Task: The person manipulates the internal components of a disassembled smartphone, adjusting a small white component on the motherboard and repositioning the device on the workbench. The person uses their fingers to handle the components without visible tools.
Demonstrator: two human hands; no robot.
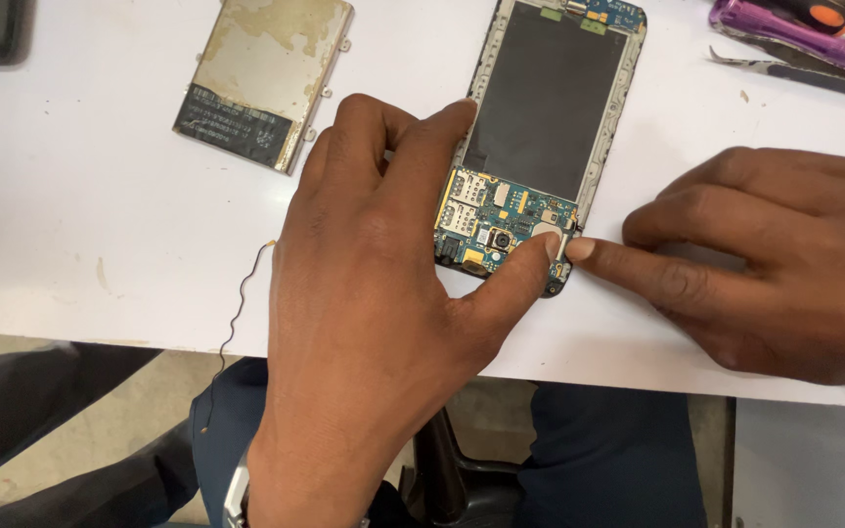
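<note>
both the left hand point(374, 293) and right hand point(765, 264) press the opened phone point(540, 137).

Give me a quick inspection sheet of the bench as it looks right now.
Surface: white table, faintly stained.
Job's things: opened phone, circuit board exposed.
Clutter: metal back plate; purple-handled tool and tweezers at top right.
Hands: left hand steadies the phone, thumb on the board; right hand forefinger touches the phone's corner.
Cables: thin wavy wire over the table edge.
Surroundings: person's dark trousers below.
</note>
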